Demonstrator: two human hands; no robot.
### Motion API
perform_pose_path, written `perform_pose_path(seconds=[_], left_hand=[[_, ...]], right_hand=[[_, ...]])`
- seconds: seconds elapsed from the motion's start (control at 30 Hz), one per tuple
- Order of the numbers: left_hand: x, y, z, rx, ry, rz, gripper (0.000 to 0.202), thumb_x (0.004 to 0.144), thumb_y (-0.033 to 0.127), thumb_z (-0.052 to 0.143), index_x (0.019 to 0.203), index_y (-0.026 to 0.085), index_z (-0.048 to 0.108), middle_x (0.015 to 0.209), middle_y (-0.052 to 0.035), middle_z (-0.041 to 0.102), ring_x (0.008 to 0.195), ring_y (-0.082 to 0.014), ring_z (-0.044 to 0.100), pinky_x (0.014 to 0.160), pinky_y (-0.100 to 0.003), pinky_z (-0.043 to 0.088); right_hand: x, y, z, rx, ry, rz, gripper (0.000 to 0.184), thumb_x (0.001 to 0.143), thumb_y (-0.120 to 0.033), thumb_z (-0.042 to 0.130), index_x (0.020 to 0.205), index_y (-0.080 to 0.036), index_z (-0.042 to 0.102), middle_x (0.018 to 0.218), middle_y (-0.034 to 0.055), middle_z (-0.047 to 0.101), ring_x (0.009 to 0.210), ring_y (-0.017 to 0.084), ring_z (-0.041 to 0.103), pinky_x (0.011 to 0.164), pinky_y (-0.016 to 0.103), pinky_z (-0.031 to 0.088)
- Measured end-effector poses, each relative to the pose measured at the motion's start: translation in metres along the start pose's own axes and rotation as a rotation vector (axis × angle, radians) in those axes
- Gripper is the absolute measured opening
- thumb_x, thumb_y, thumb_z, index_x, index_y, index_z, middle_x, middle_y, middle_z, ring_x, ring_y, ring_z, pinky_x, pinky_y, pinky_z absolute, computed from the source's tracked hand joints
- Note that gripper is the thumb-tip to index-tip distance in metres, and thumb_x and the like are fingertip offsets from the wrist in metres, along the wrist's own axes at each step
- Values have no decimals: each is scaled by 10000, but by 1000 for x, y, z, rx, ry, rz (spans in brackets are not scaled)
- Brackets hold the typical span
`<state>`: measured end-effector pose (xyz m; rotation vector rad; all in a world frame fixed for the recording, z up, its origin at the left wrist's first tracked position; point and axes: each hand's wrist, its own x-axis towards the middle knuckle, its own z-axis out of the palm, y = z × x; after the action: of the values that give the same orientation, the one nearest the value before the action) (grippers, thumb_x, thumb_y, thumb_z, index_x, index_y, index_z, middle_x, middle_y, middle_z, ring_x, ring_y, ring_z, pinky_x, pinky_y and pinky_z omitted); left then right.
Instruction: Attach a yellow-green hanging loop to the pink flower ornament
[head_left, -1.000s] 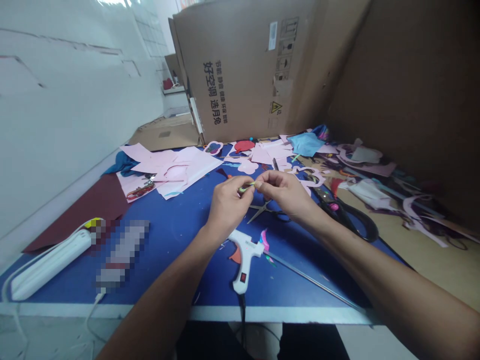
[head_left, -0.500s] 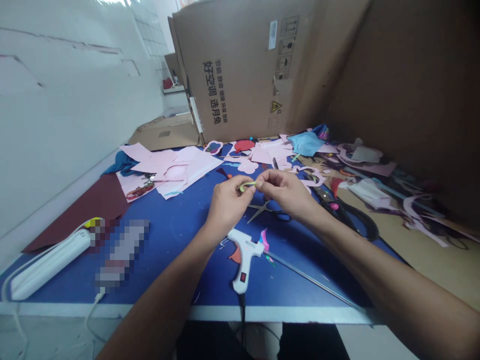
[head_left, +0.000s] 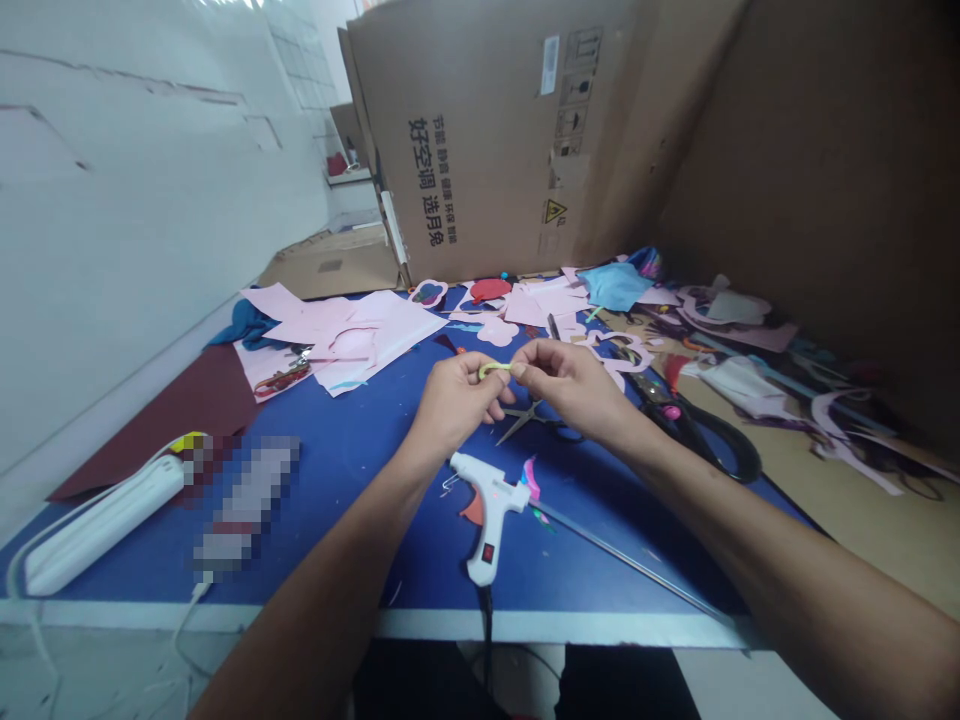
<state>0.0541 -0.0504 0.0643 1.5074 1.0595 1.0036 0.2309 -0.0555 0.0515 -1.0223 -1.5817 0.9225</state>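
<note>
1. **Reference frame.** I set 12 o'clock straight ahead of the head camera and centre the clock on the hands, which work above a blue tabletop (head_left: 360,520).

2. **Hand state.** The left hand (head_left: 454,405) and right hand (head_left: 570,385) are together, with their fingertips closed in a pinch on one shared item. Neither hand touches the tabletop.

3. **Held item.** A narrow yellow-green paper strip (head_left: 491,369) is curled into a small loop. It sits between the two pinches, clear of the tabletop. The fingers hide part of it, so I cannot tell whether its ends are joined.

4. **Handling.** I judge the strip very light, thin and soft. Firm pressure would probably crease or flatten the loop, and it may spring open if released. The safest hold is a light pinch with the finger pads on the strip's ends, leaving the curved part free.

5. **Near items.** Small steel scissors (head_left: 523,415) lie at 5 o'clock, just below the right hand. A white hot glue gun (head_left: 487,515) lies on its side at 6 o'clock. A thin metal rod (head_left: 630,565) runs toward the table edge at 5 o'clock.

6. **Far items.** Large black-handled scissors (head_left: 709,445) lie at 4 o'clock. Pink paper sheets (head_left: 375,335) lie at 10 o'clock, a white power strip (head_left: 105,530) at 8 o'clock and a cardboard carton (head_left: 480,150) at 12 o'clock.
</note>
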Motion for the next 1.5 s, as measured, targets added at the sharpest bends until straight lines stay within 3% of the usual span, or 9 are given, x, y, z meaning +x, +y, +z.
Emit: perform_pose_path(seconds=[0.13,0.37,0.47,0.63,0.83,1.03,1.27,1.5], left_hand=[[0,0,2,-94,11,-36,146,943,176,657,798,165,673,709,-18,727,503,-77,601,467,-187,442],[4,-2,-5,-78,24,-9,180,971,293,676,857,158,708,768,-56,780,508,-98,632,472,-207,468],[4,-1,-8,-13,46,-7,208,978,305,659,820,172,684,714,-44,760,493,-107,625,467,-213,453],[4,-3,-9,194,64,109,268,992,339,631,767,196,654,648,-10,713,495,-104,588,501,-219,436],[4,-4,-12,172,27,78,262,981,360,622,775,200,645,675,-12,722,511,-105,583,520,-225,432],[3,1,-13,153,-62,33,142,951,311,674,988,185,728,863,-54,785,591,-111,636,527,-215,458],[1,2,-9,151,-51,6,150,936,278,685,835,179,733,786,-43,764,560,-100,614,534,-216,456],[-1,2,-5,161,-33,9,178,940,278,679,793,179,700,738,-31,742,531,-93,588,521,-214,432]], right_hand=[[0,-1,0,-6,12,-21,266,892,-452,685,846,-191,665,719,-6,602,636,139,461,604,294,356],[3,1,-6,-37,52,-5,268,874,-457,694,831,-194,656,692,-19,575,601,132,442,559,290,336],[3,2,-6,-58,57,1,262,871,-452,700,835,-195,659,681,-23,565,593,132,433,552,293,325],[4,6,-5,-47,83,12,248,871,-440,699,835,-200,651,678,-21,557,595,136,429,557,297,319],[6,7,-8,-43,49,35,263,851,-448,721,832,-196,646,689,-20,557,606,136,435,565,296,328],[5,5,-10,-55,-5,40,265,871,-457,724,840,-201,662,663,-32,549,581,128,404,542,288,292],[3,1,-4,-61,-37,24,250,878,-443,704,826,-200,674,674,-18,584,604,138,438,572,290,320],[2,3,-4,-97,-43,17,258,888,-453,686,829,-203,670,700,-4,603,613,142,440,582,290,331]])
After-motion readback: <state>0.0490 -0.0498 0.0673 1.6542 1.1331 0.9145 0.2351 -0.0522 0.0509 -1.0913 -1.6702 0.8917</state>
